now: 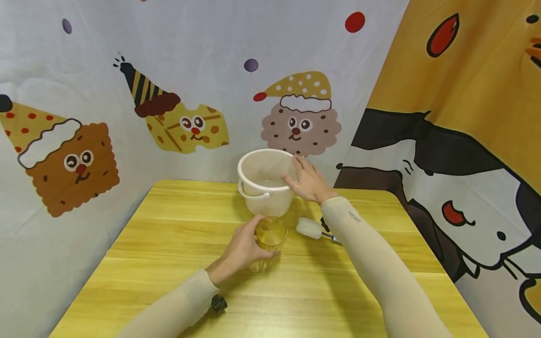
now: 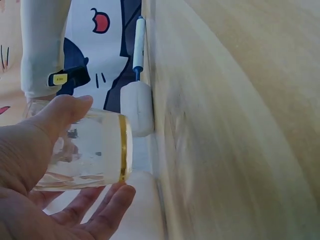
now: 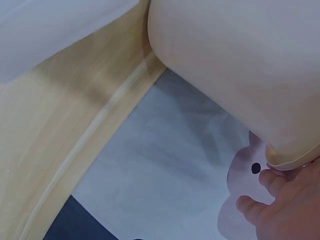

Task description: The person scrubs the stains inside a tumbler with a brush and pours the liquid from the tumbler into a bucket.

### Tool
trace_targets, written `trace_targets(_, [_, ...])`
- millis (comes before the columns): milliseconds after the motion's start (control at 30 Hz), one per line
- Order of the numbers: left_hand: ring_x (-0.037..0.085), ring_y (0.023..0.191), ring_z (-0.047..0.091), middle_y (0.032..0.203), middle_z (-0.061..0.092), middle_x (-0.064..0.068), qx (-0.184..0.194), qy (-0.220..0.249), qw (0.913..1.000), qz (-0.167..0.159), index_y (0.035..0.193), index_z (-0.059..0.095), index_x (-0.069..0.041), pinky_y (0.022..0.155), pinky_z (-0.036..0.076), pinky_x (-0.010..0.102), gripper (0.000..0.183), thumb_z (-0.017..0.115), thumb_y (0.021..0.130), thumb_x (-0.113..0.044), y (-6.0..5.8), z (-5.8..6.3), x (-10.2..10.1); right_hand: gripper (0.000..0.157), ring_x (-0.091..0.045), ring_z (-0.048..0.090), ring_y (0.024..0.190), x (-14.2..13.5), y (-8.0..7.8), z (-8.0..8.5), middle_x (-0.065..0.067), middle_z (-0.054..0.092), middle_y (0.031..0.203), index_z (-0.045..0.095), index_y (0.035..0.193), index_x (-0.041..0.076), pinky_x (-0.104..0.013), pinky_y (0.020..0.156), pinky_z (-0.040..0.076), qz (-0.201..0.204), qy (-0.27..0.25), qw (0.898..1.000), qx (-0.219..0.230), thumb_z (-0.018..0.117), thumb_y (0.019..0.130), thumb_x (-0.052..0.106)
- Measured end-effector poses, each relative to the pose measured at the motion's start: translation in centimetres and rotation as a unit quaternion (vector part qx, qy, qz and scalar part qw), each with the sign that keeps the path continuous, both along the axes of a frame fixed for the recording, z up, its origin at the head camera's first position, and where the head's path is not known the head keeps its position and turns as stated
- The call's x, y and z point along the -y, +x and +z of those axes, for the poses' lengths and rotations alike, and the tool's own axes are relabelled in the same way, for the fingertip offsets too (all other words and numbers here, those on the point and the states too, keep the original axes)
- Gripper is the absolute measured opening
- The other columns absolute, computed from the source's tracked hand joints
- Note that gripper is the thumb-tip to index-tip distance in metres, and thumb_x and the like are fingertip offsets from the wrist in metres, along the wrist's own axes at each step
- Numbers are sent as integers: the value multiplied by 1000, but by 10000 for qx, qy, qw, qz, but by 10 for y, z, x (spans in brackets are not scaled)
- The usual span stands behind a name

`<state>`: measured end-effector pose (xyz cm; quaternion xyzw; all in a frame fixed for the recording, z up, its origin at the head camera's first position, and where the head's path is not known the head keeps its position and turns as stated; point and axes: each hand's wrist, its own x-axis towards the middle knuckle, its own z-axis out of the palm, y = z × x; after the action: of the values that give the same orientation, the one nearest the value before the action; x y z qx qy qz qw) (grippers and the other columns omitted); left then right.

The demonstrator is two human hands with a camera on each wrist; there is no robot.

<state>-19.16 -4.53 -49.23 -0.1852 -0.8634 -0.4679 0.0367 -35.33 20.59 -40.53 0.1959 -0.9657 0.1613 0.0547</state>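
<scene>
A clear amber-tinted drinking glass [image 1: 272,233] is gripped in my left hand [image 1: 245,244], the thumb on one side and the fingers on the other. In the left wrist view the same glass [image 2: 95,147] is upright, its base close over the tabletop. A white plastic bucket [image 1: 270,202] with a carrying handle stands just beyond it. My right hand [image 1: 312,182] is at the bucket's right rim, its fingers extended outside and the thumb reaching over the opening. In the right wrist view, fingertips [image 3: 250,206] show beside the rim; the thumb is hidden.
A bottle brush with a white sponge head [image 1: 309,228] and a blue and white handle lies on the table, right of the glass. The wooden table [image 1: 177,263] ends close behind the bucket, against a cartoon-printed cloth [image 1: 203,56].
</scene>
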Motion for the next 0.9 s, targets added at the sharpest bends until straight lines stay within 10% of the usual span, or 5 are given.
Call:
trace_targets(333, [27, 130, 78, 142, 78, 5, -789, 12, 9968, 84, 147, 67, -21, 102, 71, 44, 89, 114, 71, -25, 0, 10, -3, 103, -48, 22, 181, 0, 1, 1, -24, 18, 195, 20, 184, -2, -72, 147, 18, -14, 25, 10000, -14, 34, 117, 74])
trace_targets(900, [39, 137, 75, 151, 71, 17, -1385, -8, 9903, 110, 153, 64, -16, 112, 68, 55, 97, 114, 69, -17, 6, 36, -4, 93, -48, 20, 181, 1, 0, 0, -24, 18, 195, 19, 184, -1, -71, 148, 15, -39, -60, 10000, 58, 43, 119, 61])
